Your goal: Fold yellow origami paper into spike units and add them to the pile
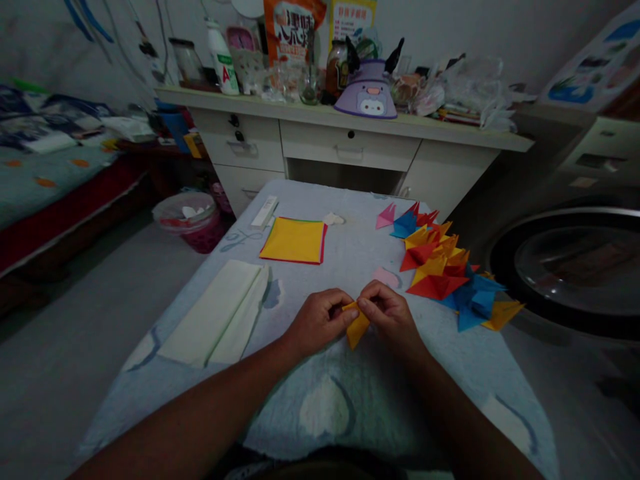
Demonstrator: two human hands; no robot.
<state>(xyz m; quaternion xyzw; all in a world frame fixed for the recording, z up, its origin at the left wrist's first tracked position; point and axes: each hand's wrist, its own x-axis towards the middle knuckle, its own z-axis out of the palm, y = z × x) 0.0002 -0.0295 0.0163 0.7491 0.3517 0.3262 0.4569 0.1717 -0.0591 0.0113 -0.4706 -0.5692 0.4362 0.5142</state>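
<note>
Your left hand [320, 320]: fingers curled, thumb and forefinger pinching the left upper edge of the yellow paper [357, 328]. Your right hand [390, 313]: likewise curled, fingertips pinching the same piece from the right, the two hands nearly touching over it. Yellow paper: one small sheet, already folded to a narrow pointed shape, its top hidden between your fingers, its tip hanging down and toward you; orange-yellow, no markings to be seen. It sits at the near middle of the table [325, 393], which is covered in a pale blue cloth with light patches. Just beyond your right hand: one flat pink piece [385, 276]. To the right of it: a pile of folded pieces [445, 267], red, yellow and blue, pointed, overlapping and running along the table's right side. Farther back, centre left: a stack of square sheets [294, 240], yellow on top, red edge showing beneath. Left of your hands: a long white folded sheet [220, 320]. Beyond the table: a pale desk [350, 143] with drawers, its top crowded with jars and packets. On the floor at left: a pink bin [187, 220].
</note>
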